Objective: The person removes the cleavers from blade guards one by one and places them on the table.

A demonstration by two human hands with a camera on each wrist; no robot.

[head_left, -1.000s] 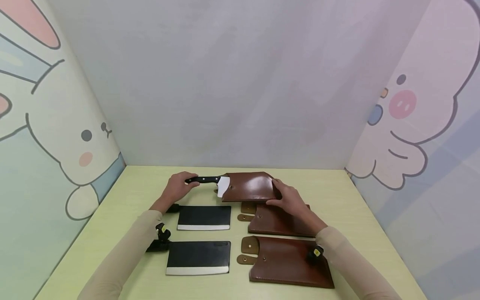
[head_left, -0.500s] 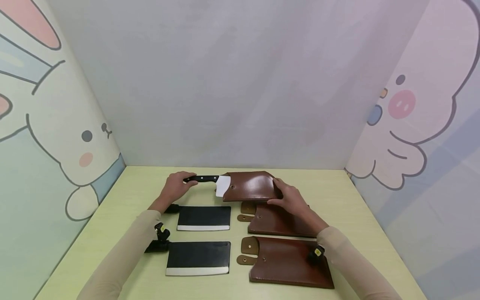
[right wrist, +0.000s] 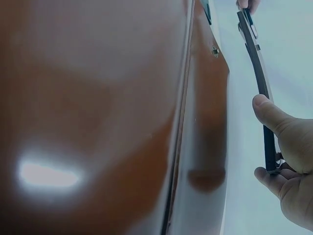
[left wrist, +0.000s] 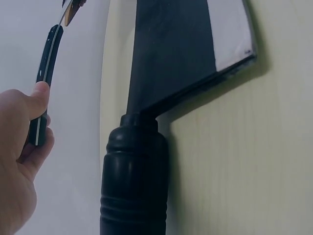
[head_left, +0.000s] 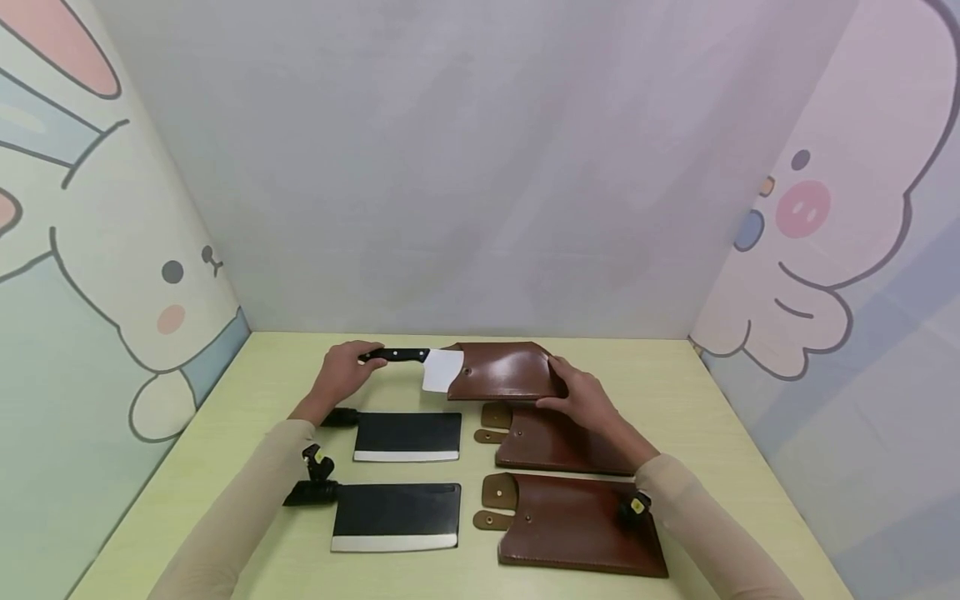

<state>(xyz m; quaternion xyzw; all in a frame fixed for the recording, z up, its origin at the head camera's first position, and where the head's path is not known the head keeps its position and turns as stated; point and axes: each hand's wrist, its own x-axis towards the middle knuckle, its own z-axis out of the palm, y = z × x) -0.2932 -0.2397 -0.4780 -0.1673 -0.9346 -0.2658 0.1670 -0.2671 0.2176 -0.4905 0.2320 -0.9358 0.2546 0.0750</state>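
At the back of the table, a cleaver (head_left: 444, 372) with a black riveted handle sits partly inside a brown leather sheath (head_left: 506, 372). Part of its bright blade shows at the sheath's left opening; the rest is hidden in the leather. My left hand (head_left: 343, 372) grips the handle's end, the thumb pressed along it in the left wrist view, where the handle (left wrist: 47, 61) is seen edge-on. My right hand (head_left: 587, 403) pinches the sheath's right end between thumb and fingers. In the right wrist view this sheath (right wrist: 259, 68) appears narrow, raised off the table.
Two dark-bladed cleavers, a farther one (head_left: 408, 433) and a nearer one (head_left: 397, 512), lie flat at left, handles leftward. Two more brown sheaths, one farther (head_left: 562, 442) and one nearer (head_left: 577, 521), lie at right with snap straps. Walls enclose the pale table (head_left: 420, 579).
My left hand has moved left with the cleaver, and more of the blade shows outside the sheath. My right hand and the sheath have shifted only slightly.
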